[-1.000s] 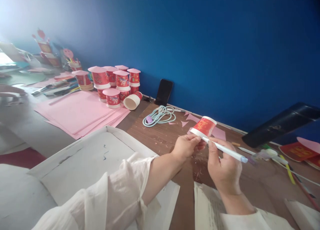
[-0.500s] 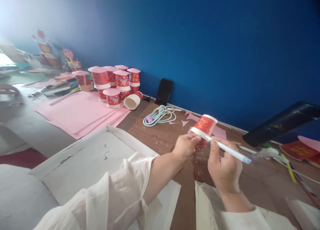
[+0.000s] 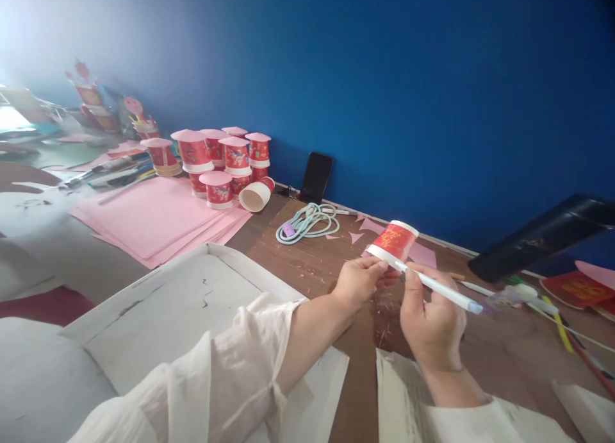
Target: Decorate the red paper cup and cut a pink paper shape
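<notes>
Leftmost, a fanned stack of pink paper (image 3: 144, 218) spreads across the left of the frame, with a white tray (image 3: 103, 324) below it at lower left. Just right of the paper's upper edge stands a cluster of red cups with pink paper tops (image 3: 220, 192), and a bare cup (image 3: 255, 197) lies on its side against them. Toward the centre, a black phone (image 3: 316, 177) leans on the blue wall (image 3: 365, 97) above a coiled pale cord (image 3: 310, 224). Right of centre, the left hand (image 3: 358, 281) pinches a red paper cup (image 3: 396, 239) by the white band along its lower edge; the cup tilts, its body rising above the fingertips, clear of the palm. Beside it, the right hand (image 3: 432, 327) grips a white pen (image 3: 444, 288) between thumb and fingers, the pen slanting up and left so that its tip meets the band near the left fingertips; whether tip and band actually touch, I cannot tell. Farther right, a black cylinder (image 3: 542, 238) slants along the wall.
</notes>
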`<state>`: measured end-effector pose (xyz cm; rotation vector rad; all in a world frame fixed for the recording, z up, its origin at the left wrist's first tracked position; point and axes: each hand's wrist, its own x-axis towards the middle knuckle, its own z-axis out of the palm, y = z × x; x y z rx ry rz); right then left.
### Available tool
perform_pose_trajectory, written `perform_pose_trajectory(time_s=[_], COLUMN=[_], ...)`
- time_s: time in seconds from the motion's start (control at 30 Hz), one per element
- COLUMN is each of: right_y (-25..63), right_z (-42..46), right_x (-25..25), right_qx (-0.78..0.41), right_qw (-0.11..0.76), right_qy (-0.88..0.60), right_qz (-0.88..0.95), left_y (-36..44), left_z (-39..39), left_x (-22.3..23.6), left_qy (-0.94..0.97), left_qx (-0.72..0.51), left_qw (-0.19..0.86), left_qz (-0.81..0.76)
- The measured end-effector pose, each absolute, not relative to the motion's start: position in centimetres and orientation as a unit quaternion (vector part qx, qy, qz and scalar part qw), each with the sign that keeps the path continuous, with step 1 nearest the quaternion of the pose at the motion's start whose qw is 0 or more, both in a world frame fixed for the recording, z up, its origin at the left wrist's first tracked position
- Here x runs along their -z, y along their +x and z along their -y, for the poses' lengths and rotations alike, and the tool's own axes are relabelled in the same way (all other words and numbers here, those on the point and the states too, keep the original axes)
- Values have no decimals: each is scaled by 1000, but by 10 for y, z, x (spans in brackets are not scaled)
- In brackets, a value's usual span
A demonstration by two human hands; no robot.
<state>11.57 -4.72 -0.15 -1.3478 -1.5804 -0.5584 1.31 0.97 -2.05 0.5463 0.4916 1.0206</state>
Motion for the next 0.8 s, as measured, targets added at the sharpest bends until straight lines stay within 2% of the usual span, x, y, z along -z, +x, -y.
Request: perform_pose_trajectory(time_s=[0.8], right_y=[112], right_z=[48], right_x=[2], right_qx=[216], right_qw=[473], right_qy=[-542], right_qz=[660], left_y=[12], left_z=[-7], left_x=[17], left_qy=[242], left_qx=[-479], left_qw=[809], left_qz=[-240])
